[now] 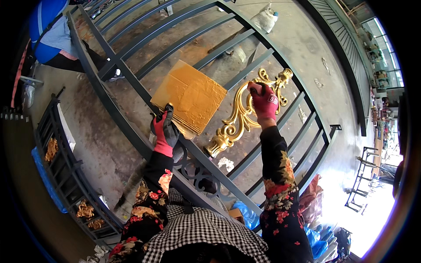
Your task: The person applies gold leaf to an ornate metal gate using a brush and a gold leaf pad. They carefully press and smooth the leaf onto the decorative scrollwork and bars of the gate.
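Note:
My left hand point(165, 131), in a red and black work glove, is closed on the near left edge of a square board point(190, 96) smeared with gold-yellow paint. The board lies tilted over the bars of a dark grey metal gate panel point(175, 57). In a red glove, my right hand point(266, 104) pinches a small pinkish pad, perhaps a sponge, against or just over a gold scroll ornament point(239, 111). That ornament runs slantwise between the bars, right of the board. My right fingers partly cover its upper middle.
A person in blue point(48, 33) is at the far left. Another dark panel with gold ornaments point(72, 175) stands at lower left. Blue plastic bags point(247, 215) lie near the lower edge. A pale sack point(264, 19) sits on the floor at the back. Dark slatted panels point(342, 57) stand right.

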The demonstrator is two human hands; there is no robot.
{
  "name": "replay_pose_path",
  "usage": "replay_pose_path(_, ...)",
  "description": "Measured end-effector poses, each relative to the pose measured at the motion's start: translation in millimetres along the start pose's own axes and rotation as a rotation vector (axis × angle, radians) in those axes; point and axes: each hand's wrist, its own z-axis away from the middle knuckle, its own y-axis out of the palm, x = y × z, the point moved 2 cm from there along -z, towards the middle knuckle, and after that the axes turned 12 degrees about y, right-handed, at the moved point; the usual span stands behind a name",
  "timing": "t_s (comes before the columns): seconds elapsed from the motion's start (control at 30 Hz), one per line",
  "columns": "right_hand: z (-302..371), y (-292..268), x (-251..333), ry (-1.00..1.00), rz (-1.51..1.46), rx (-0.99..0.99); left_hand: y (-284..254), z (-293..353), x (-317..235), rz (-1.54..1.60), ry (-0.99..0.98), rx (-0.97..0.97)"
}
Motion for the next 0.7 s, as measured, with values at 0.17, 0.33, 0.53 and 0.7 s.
replay_pose_path(0.17, 32.9, -29.1, 6.0, -0.041, -0.431, 0.236, 19.3, -3.1, -22.3, 0.356, -0.323, -0.188)
replay_pose_path(0.33, 72.3, -24.6, 51.8, -0.267, -0.379, 0.257, 33.6, -7.6, -45.6, 0.381, -0.203, -0.101)
replay_pose_path(0.53, 90.8, 7.4, 102.7, -0.442, -0.153, 0.212, 25.6, -7.1, -34.6, 0.491, -0.274, -0.102)
replay_pose_path(0.7, 102.7, 13.5, 110.1, -0.632, 0.185, 0.288, 33.8, -6.4, -44.0, 0.51, -0.312, -0.102)
